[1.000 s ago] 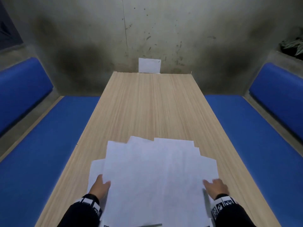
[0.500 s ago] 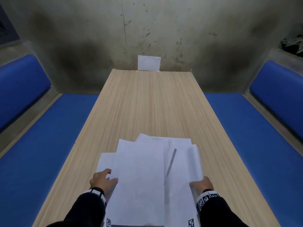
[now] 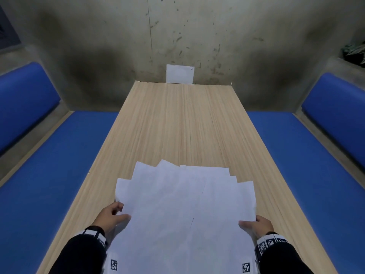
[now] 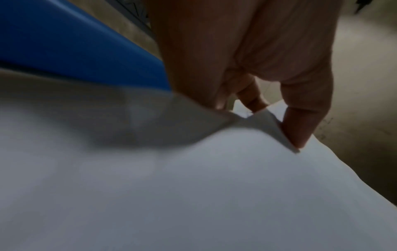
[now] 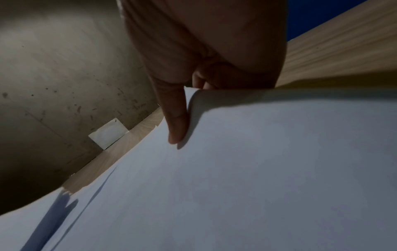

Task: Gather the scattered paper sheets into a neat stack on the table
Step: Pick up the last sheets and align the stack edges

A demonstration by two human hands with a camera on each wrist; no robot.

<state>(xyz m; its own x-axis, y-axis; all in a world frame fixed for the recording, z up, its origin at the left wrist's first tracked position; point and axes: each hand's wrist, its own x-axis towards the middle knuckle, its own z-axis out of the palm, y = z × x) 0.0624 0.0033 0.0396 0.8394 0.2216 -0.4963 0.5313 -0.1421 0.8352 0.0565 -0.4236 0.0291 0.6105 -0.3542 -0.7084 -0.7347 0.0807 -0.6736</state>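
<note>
Several white paper sheets (image 3: 177,210) lie fanned and overlapping at the near end of the wooden table (image 3: 181,123). My left hand (image 3: 112,214) grips the sheets' left edge, thumb on top; the left wrist view shows its thumb on the paper (image 4: 193,186) and its fingers curled under the edge. My right hand (image 3: 254,226) holds the right edge, and in the right wrist view its thumb lies on the paper (image 5: 257,169) with the fingers tucked beneath. The sheets' near ends carry small printed square markers.
A small white sheet (image 3: 180,73) is fixed to the stained concrete wall just past the table's far end. Blue padded benches (image 3: 49,175) run along both sides of the table. The far half of the tabletop shows bare wood.
Half a second ago my hands had pushed the sheets together into a narrower, buckled bundle; now both hands have moved apart and the sheets lie spread wide and flat again.
</note>
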